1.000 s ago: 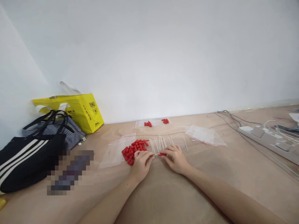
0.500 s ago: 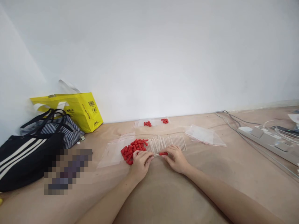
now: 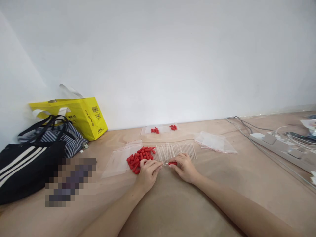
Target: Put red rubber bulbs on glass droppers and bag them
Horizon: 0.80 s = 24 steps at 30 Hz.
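Note:
Between my two hands lies a thin clear glass tube [image 3: 165, 164], in line with a red rubber bulb [image 3: 173, 163]. My left hand [image 3: 148, 171] pinches the tube's left end with thumb and fingers. My right hand [image 3: 184, 168] grips the bulb, which meets the tube's right end; how far the tube goes in is hidden. Beside my left hand is a pile of red bulbs [image 3: 138, 158], partly covered by its fingers. Behind both hands many glass tubes [image 3: 176, 149] lie in a row, side by side.
A clear zip bag [image 3: 115, 163] lies left of the pile, and a stack of such bags [image 3: 217, 143] to the right. Bagged red bulbs [image 3: 155, 130] lie near the wall. Bags, including a yellow one [image 3: 97, 121], stand left; a power strip [image 3: 278, 149] with cables lies right.
The view has shifted slightly, so everything sits a little further left. My hands keep the same hold, and the gap between the left fingers and the bulb looks about the same.

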Available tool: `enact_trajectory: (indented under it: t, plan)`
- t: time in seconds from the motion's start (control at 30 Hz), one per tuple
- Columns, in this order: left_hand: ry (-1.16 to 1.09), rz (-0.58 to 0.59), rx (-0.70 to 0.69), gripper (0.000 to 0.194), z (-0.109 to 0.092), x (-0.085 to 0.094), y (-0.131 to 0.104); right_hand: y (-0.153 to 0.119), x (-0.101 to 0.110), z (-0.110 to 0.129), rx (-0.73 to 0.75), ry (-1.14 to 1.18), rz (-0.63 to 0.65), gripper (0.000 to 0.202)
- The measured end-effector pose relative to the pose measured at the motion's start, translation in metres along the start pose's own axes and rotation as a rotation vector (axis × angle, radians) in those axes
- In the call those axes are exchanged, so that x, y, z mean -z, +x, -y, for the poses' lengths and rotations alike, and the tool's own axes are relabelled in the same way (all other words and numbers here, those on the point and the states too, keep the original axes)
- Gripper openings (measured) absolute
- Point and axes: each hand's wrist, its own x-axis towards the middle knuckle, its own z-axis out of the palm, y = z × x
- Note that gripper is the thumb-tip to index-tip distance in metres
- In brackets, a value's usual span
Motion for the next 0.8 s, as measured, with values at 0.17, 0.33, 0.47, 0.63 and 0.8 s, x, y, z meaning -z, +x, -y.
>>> enact_trajectory:
  t: [0.17,0.33,0.47,0.63,0.8]
  plan:
    - [0.19,-0.039,-0.155,0.02,-0.003,-0.001,-0.002,-0.001,-0.001,0.001,0.037,-0.072,-0.033,0.013]
    - [0.33,-0.073,-0.266,0.02,-0.009,0.0,-0.003,0.0,-0.001,-0.001,0.063,-0.035,-0.03,0.011]
    - [0.337,-0.052,-0.267,0.019,-0.009,0.0,-0.003,0.001,0.0,-0.003,0.066,0.069,0.003,0.011]
    - [0.344,-0.022,-0.27,0.017,-0.008,0.0,-0.001,0.002,0.002,-0.002,0.096,0.029,0.02,0.01]
    - [0.391,-0.005,-0.275,0.018,-0.009,0.001,-0.002,0.0,0.0,0.001,0.204,-0.155,-0.03,0.012]
